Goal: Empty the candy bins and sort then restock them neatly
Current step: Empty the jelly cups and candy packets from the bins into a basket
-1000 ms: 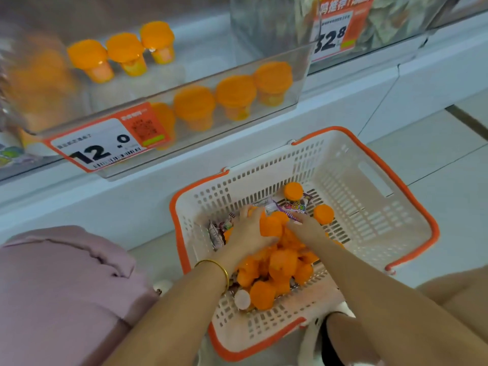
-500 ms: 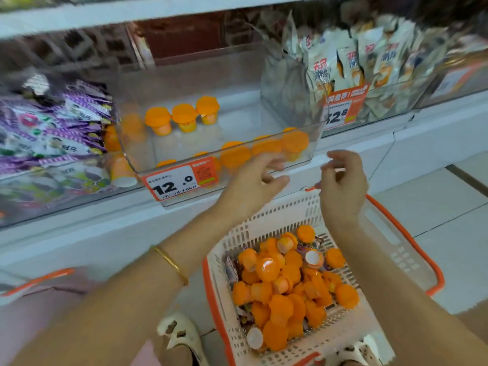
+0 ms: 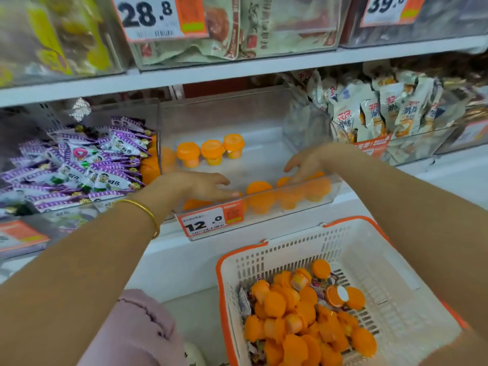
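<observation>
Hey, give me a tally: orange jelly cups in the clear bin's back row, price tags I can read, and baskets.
Orange jelly cups, back row: 3
Price tags with readable numbers: 3
Basket: 1
Total: 7

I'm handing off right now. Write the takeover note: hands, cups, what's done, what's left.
Left hand: open, reaching into the clear bin over the front row.
Right hand: fingertips on front-row jelly cups; grip unclear.
Done: three cups standing in a back row, plus a partial front row.
To do: a heap of cups in the basket, mixed with stray wrappers; sort and restock.
</observation>
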Demonstrator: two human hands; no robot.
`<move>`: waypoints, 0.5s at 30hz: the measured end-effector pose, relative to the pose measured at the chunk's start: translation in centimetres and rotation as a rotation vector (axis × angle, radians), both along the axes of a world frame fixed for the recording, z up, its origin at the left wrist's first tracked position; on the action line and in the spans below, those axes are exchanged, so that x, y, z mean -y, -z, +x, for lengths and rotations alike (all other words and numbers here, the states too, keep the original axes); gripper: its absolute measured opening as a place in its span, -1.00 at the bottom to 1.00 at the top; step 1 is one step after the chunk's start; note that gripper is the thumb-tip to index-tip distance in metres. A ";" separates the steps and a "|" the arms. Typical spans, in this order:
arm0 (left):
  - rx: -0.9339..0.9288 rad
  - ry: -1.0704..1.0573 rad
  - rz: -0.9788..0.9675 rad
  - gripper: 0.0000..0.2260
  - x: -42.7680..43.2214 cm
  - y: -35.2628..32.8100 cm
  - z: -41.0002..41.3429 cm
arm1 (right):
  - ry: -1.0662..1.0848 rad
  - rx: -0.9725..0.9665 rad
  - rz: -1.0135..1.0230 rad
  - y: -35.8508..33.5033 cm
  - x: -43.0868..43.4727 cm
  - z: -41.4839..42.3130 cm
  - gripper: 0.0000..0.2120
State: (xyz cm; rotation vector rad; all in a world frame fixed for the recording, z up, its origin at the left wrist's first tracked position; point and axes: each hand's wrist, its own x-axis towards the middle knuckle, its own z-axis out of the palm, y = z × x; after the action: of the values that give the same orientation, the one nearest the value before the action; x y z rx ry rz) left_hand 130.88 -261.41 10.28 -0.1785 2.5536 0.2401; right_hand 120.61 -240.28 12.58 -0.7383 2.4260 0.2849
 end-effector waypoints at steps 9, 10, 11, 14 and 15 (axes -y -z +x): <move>0.225 -0.192 0.136 -0.51 -0.2 0.9 -0.1 | 0.128 0.096 -0.100 2.1 -0.1 -1.7 -0.43; 0.200 -0.200 0.111 -0.48 -0.4 1.1 -0.3 | 0.234 0.112 -0.159 2.2 -0.2 -1.5 -0.41; 0.171 -0.212 0.086 -0.42 -0.5 1.2 -0.5 | 0.330 0.135 -0.200 2.3 -0.1 -1.3 -0.36; 0.112 -0.284 0.043 -0.22 -0.7 1.9 -1.2 | 0.496 0.171 -0.291 2.3 0.0 -1.2 -0.22; 0.097 -0.303 0.051 -0.20 -0.8 2.1 -1.5 | 0.512 0.177 -0.305 2.3 0.1 -1.3 -0.22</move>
State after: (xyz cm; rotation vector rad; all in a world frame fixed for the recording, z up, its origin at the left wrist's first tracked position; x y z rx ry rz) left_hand 129.40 -260.61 8.14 -0.5460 2.4137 0.4006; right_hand 119.36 -240.41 10.25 -0.2271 2.4103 -0.3437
